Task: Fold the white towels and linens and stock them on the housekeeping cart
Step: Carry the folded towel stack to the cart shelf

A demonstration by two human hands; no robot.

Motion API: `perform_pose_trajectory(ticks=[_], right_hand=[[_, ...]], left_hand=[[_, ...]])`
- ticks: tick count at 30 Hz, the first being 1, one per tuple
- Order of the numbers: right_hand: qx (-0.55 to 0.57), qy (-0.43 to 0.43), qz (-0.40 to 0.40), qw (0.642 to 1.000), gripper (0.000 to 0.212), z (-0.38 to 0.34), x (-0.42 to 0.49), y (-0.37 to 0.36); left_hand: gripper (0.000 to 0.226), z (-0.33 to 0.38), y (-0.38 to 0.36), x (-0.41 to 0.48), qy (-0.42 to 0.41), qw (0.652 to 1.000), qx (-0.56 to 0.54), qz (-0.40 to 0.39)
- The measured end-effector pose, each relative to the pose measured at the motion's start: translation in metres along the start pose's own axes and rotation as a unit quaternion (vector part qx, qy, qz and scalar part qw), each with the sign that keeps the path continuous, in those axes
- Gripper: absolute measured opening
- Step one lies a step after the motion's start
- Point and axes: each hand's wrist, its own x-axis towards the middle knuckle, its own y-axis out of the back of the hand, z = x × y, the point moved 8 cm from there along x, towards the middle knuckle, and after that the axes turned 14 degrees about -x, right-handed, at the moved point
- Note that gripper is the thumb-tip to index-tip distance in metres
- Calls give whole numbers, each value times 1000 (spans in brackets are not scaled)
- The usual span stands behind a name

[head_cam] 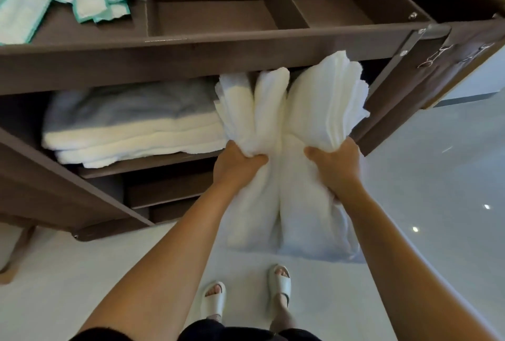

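My left hand (pixel 237 161) and right hand (pixel 334 161) each clench the white towel bundle (pixel 289 111) at the open shelf of the cart (pixel 191 64). My fingers are buried in cloth and the shelf depth is shadowed. Stacked linens (pixel 131 135) lie beside, with glossy pale floor (pixel 423 176) below.

Bright, soft light, seemingly from the right, blows out the towels (pixel 322 100), leaves small glints on the glossy floor (pixel 437 176) and deep shadow under the cart (pixel 191 67) shelves, whose edges bow with wide-angle distortion.
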Motion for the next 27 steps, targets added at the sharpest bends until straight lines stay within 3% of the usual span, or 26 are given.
perform_pose_trajectory(ticks=[5, 9, 15, 17, 23, 27], right_hand=[[-61, 57, -39, 996, 37, -12, 38, -10], [-87, 112, -48, 989, 37, -21, 62, -16], [-94, 147, -56, 983, 40, -24, 119, -23], [-86, 159, -64, 981, 40, -27, 132, -22], [-29, 182, -74, 980, 40, -43, 154, -7], [-42, 158, -103, 981, 49, -48, 176, -43]], left_hand=[[77, 3, -24, 12, 2, 998, 19, 62], [66, 4, -41, 34, 24, 992, 57, 108], [55, 24, -61, 65, -18, 988, 64, 137], [58, 33, -60, 69, -22, 985, 78, 153], [39, 69, -47, 78, -52, 972, 127, 193], [55, 57, -38, 115, 14, 968, 136, 210]])
